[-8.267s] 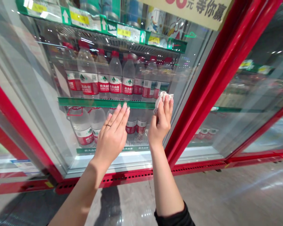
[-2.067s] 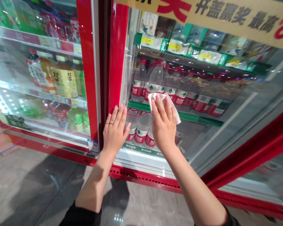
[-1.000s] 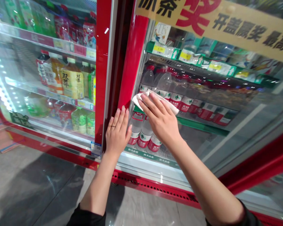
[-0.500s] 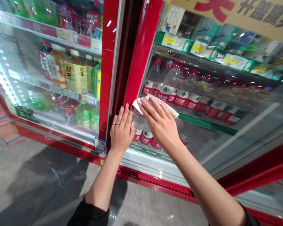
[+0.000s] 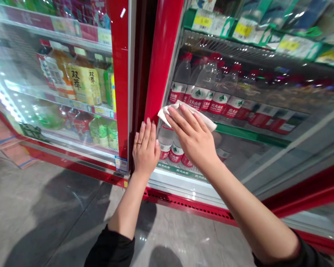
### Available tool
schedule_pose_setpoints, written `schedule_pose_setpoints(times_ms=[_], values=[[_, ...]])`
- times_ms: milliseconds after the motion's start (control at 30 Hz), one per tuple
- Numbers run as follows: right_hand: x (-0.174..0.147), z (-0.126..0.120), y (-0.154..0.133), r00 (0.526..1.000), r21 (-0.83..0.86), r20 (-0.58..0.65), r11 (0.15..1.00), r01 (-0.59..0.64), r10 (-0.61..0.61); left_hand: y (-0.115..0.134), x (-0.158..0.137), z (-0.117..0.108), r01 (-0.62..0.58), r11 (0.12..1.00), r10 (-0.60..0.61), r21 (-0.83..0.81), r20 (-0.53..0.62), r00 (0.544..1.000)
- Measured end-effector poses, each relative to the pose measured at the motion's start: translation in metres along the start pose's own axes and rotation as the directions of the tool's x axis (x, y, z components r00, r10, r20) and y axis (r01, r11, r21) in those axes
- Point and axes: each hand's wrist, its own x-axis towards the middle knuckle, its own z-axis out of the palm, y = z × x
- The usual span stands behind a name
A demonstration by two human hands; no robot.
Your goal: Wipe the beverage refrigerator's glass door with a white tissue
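Note:
My right hand (image 5: 193, 135) lies on a white cloth (image 5: 169, 110), its fingers stretched over it and pressing it to the glass door (image 5: 233, 148) of a drinks fridge. Part of the cloth is hidden under the palm and fingers. My left hand (image 5: 146, 150), with a ring on one finger, rests flat on the red door frame (image 5: 161, 66) just left of the cloth. Its fingers are straight and it holds nothing. Behind the glass, red-capped water bottles (image 5: 199, 94) stand on a shelf near the cloth, with more bottles (image 5: 175, 152) below.
A second fridge (image 5: 119, 85) with tea bottles (image 5: 83, 78) stands to the left, across a dark narrow gap. Price tags (image 5: 203, 21) line the upper shelf. Pinkish boxes (image 5: 13, 148) sit at the far left on the grey tiled floor (image 5: 80, 218).
The view has shifted slightly, so the fridge's upper shelves sit higher in the picture. Against the bottles behind it, the cloth stays in nearly the same spot. My left hand sits slightly lower on the frame.

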Motion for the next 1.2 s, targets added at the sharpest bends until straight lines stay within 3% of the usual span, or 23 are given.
schedule_pose_setpoints(times_ms=[133,300,433,567,700,833,967,1100,1200], values=[[0.007,0.015,-0.017,1.0,0.014,-0.011,1.0,0.016,-0.016,-0.004,-0.003,0.004,0.015,1.0,-0.015,0.002,-0.009,1.0],[-0.021,-0.001,0.0,0.991,0.07,0.063,0.991,0.112,-0.116,0.001,0.0,-0.004,0.037,0.999,-0.036,-0.026,0.041,0.999],[-0.023,-0.008,0.008,1.0,0.025,0.021,1.0,-0.002,0.001,0.004,0.001,-0.007,0.023,0.999,-0.022,-0.028,0.037,0.999],[-0.002,0.008,-0.014,0.986,0.045,-0.058,0.987,-0.151,0.154,0.004,-0.002,-0.001,0.051,0.998,-0.05,-0.024,0.024,0.998],[-0.006,0.018,-0.025,0.999,0.092,-0.003,0.995,-0.043,0.043,0.002,-0.004,0.001,0.055,0.998,-0.054,-0.035,0.037,0.998],[-0.03,0.002,-0.004,0.995,0.097,0.048,0.992,0.077,-0.082,0.001,-0.004,-0.005,0.017,1.0,-0.016,-0.016,0.053,0.998],[-0.036,-0.005,0.006,0.999,0.089,0.022,0.995,0.034,-0.036,0.0,-0.007,-0.005,-0.006,1.0,0.006,-0.018,0.035,0.999],[-0.023,0.011,-0.013,0.998,0.069,-0.024,0.996,-0.056,0.057,0.0,-0.01,0.001,0.038,0.998,-0.037,-0.051,0.02,0.999],[-0.024,0.021,-0.023,1.0,0.142,0.022,0.99,0.0,-0.003,0.0,-0.01,0.001,0.073,0.995,-0.07,-0.071,0.046,0.996]])
